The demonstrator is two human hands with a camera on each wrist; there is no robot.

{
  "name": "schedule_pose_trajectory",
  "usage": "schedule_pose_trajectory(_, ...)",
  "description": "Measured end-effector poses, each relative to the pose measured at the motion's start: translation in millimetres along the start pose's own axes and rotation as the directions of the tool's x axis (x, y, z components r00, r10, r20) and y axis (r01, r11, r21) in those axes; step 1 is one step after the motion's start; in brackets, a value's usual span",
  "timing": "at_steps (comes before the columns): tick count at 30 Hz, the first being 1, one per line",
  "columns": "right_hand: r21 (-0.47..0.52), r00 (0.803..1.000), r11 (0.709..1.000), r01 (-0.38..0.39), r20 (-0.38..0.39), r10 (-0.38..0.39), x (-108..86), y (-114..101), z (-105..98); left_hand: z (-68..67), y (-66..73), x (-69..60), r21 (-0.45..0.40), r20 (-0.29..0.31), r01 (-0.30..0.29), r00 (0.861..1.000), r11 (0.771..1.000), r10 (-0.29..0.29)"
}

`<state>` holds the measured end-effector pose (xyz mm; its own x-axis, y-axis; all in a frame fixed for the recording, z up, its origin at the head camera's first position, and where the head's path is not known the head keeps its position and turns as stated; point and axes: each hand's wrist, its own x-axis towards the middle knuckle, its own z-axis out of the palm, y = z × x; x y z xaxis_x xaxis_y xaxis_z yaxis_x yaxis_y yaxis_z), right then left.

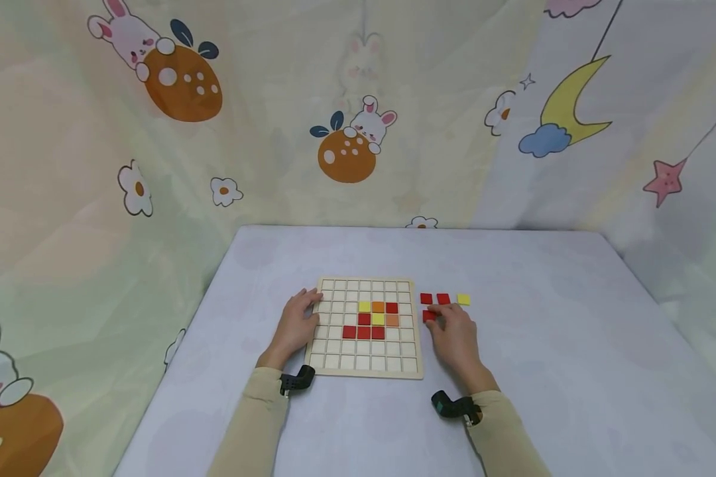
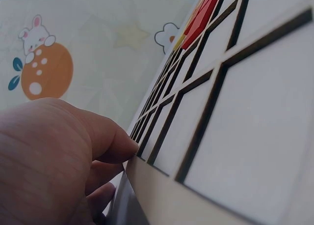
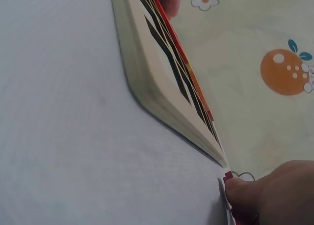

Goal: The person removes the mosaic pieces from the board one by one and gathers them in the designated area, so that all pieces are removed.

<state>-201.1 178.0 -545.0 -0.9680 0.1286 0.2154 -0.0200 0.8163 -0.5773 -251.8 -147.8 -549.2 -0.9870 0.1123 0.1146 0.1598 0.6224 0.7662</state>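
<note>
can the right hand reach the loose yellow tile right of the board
Probably yes: the yellow tile lies just beyond the right hand, with nothing between them, though that hand seems to pinch a red tile.

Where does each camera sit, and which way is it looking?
Head: worn on the head, looking forward and down at the board; sleeves, left hand and right hand show.
Left wrist: worn there, looking across the board toward the backdrop; left hand shows.
Right wrist: worn there, looking past the board's edge; right hand shows, plus fingers beyond the board.
Shared: both wrist views show board and backdrop.
</note>
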Motion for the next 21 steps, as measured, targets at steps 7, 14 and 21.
schedule_pose_trajectory(7, -0.015, 1.000, 0.999, -0.030, -0.004, 0.030, 2.2, -0.2, 1.1, -1.2, 1.2, -0.3, -0.008, 0.007, 0.011, 1.000, 1.000, -0.011)
schedule_pose_trajectory(14, -0.008, 0.999, 0.999, -0.046, -0.017, 0.046, 5.0, -1.5, 2.5, -1.4, 1.1, 0.0, -0.010, 0.001, 0.005, 1.000, 1.000, -0.005)
schedule_pose_trajectory(21, -0.027, 0.999, 0.999, -0.031, -0.018, 0.031, 5.7, -0.5, 3.1, -1.2, 0.2, -0.7, -0.020, 0.013, 0.018, 1.000, 1.000, -0.018)
